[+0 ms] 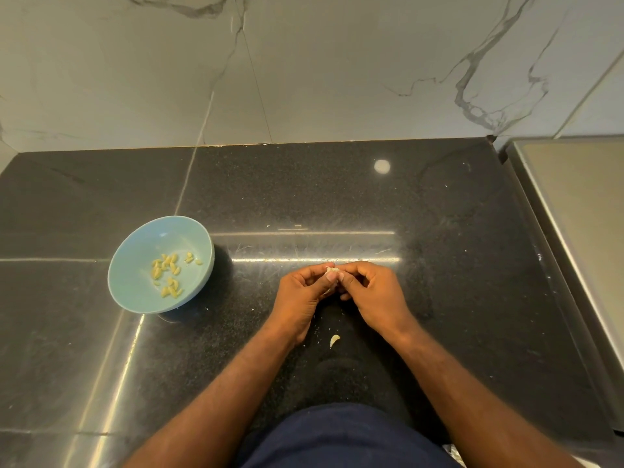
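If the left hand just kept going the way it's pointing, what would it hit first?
Probably the right hand: it and the left hand pinch the same garlic clove, fingertips almost meeting.

View: head; one wide-angle camera, worn on the person's head.
Position: sat above the near edge of the black countertop (456, 282), directly over the person's dark garment (337, 440).
Direction: faced forward and steeply down, with the marble wall (337, 62) across the top of the frame.
Nearness: close; the countertop filled the lower two thirds.
Centre: left hand (302, 293) and right hand (376, 292), both pinching a garlic clove (332, 270), lay slightly below mid-frame.
Left of centre: blue bowl (141, 261).
Right margin: steel surface (580, 204).
Distortion: straight edges bowed toward the corners.
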Tool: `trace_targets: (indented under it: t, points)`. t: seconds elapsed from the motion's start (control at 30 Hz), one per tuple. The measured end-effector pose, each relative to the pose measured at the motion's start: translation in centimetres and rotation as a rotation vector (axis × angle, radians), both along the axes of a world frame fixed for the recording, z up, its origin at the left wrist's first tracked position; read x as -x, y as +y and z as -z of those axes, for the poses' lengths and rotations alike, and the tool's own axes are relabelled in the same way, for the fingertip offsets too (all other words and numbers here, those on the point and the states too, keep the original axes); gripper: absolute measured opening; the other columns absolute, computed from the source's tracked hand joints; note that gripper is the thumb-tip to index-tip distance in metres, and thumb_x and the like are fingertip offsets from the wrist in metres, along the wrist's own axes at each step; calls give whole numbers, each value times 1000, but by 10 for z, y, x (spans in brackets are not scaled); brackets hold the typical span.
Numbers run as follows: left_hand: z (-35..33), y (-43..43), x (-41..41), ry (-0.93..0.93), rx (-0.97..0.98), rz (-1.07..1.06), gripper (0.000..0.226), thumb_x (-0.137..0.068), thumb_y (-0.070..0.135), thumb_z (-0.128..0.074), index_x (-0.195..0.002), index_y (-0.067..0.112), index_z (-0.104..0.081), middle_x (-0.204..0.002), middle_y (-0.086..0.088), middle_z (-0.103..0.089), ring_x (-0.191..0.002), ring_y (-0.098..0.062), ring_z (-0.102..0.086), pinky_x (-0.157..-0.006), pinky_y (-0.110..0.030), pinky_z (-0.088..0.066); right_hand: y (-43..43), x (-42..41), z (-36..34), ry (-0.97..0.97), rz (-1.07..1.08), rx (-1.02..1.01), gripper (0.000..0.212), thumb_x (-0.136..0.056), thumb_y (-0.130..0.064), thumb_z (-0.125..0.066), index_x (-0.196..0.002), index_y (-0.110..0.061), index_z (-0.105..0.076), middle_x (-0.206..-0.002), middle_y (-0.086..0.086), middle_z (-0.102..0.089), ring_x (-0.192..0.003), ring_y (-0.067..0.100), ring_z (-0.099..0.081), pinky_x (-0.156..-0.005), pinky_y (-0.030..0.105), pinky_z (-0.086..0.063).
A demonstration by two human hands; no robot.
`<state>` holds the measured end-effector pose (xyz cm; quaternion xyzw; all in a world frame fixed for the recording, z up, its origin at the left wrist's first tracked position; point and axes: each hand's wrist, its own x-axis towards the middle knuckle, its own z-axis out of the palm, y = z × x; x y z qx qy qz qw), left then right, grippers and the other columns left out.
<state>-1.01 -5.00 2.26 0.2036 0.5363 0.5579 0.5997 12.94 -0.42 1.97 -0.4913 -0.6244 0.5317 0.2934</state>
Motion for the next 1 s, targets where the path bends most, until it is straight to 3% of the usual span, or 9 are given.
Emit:
trace_targets:
  t: [0.1,0.3,0.5,0.67,0.77,0.87,1.0]
  points:
    - [4,-1,-2,39,-1,14,22,-87,7,-68,-108,0,-70,-105,-19,-74,-104,-29,-71,-92,-34,-56,-3,2,1,-10,37,-1,9,-94,-17,-68,-99,-18,-75,-85,-4,-74,-77,12,-72,-71,36,-62]
    - [6,-4,-8,145,-29,28,17,-94,4,-62,-107,2,-72,-103,-17,-75,-103,-28,-71,-94,-36,-56,-5,2,2,-169,-15,-154,11,-94,-27,-67,-95,-18,-72,-81,-7,-71,-76,5,-68,-69,26,-59]
    - [10,-4,-7,169,-8,29,19,-95,11,-62,-110,9,-73,-104,-13,-75,-98,-23,-69,-90,-34,-56,3,-3,1,-22,88,26,5,-94,-12,-66,-91,-13,-70,-79,5,-71,-66,13,-69,-58,24,-57]
    - [11,-4,-6,77,27,-21,15,-94,12,-62,-104,14,-73,-95,-7,-76,-93,-22,-68,-86,-29,-56,2,-8,1,14,235,80,15,-97,-14,-60,-85,-9,-67,-76,9,-69,-63,15,-66,-55,26,-56]
    - [8,-4,-4,34,39,-33,15,-94,12,-62,-103,13,-74,-95,-8,-76,-93,-21,-68,-87,-30,-56,5,-14,2,-102,180,-50,20,-98,-27,-62,-84,-15,-69,-74,0,-68,-68,15,-65,-62,31,-56]
    - [4,-4,-6,21,26,-37,15,-93,10,-62,-102,11,-74,-96,-7,-77,-91,-15,-71,-83,-28,-56,5,-12,1,-202,72,-188,6,-94,-21,-67,-96,-19,-72,-87,-10,-68,-84,6,-64,-76,26,-56]
    - [3,-3,-9,60,-9,-99,17,-91,11,-66,-105,5,-74,-100,-13,-76,-96,-20,-72,-83,-26,-56,1,-5,-7,-43,104,-27,18,-90,-31,-73,-106,-21,-72,-95,-9,-73,-91,5,-69,-81,25,-57]
